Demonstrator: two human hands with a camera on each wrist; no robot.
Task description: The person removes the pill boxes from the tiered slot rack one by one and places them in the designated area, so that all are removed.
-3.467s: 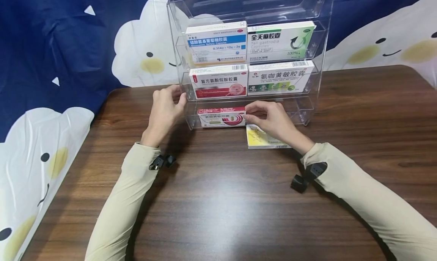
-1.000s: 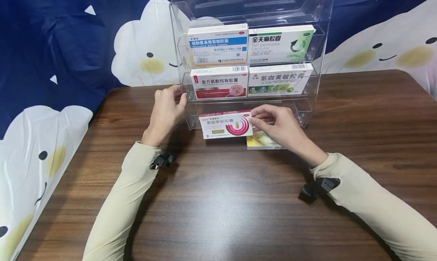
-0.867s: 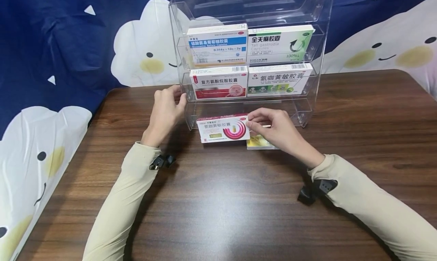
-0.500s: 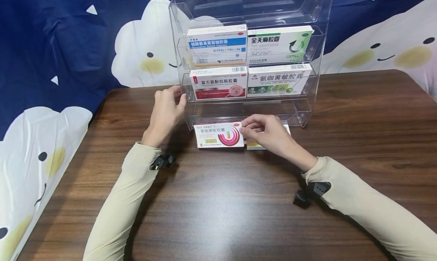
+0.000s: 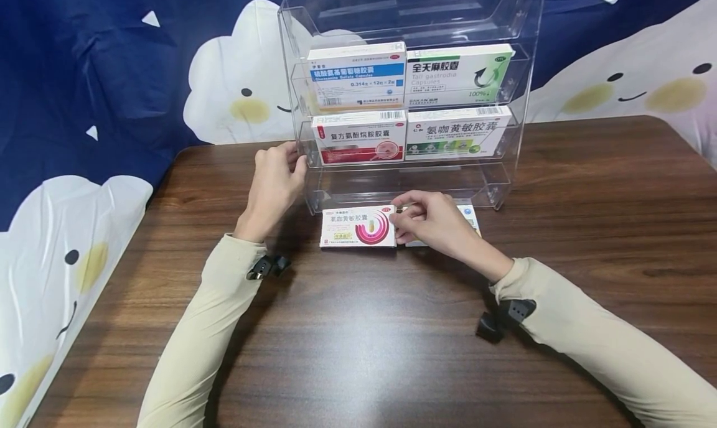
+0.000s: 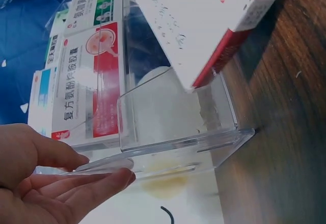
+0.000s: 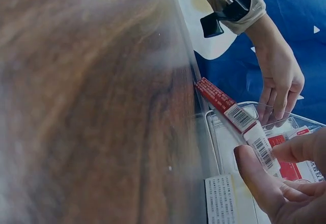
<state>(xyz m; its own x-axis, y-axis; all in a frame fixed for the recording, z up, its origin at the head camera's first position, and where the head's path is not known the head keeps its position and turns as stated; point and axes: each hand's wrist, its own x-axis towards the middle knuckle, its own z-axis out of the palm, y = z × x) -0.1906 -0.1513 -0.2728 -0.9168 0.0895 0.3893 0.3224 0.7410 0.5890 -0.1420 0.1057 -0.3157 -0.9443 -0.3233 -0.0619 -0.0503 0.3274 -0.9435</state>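
Note:
My right hand [image 5: 442,226] pinches the right end of a white medicine box [image 5: 355,227] with pink rings, between thumb and fingers. This box leans back just in front of the clear rack's bottom shelf; whether its lower edge touches the table I cannot tell. In the right wrist view its red side [image 7: 216,95] and barcoded end show. My left hand [image 5: 274,188] grips the left side panel of the clear plastic display rack [image 5: 414,27], thumb and fingers on either face in the left wrist view. A yellow-and-white box [image 5: 468,214] lies flat by the rack's foot, partly behind my right hand.
The middle shelves bear a blue-banded box [image 5: 358,76], a green-and-white box [image 5: 456,76], a red-and-white box [image 5: 361,139] and a white box with a green strip [image 5: 456,132]. A dark wooden table [image 5: 358,334] extends forward. A blue cloud-print cloth [image 5: 123,55] hangs behind.
My right hand has drawn the pink-ringed box off the bottom shelf, then forward, down and slightly left, tipping it back. The left hand keeps its grip on the rack.

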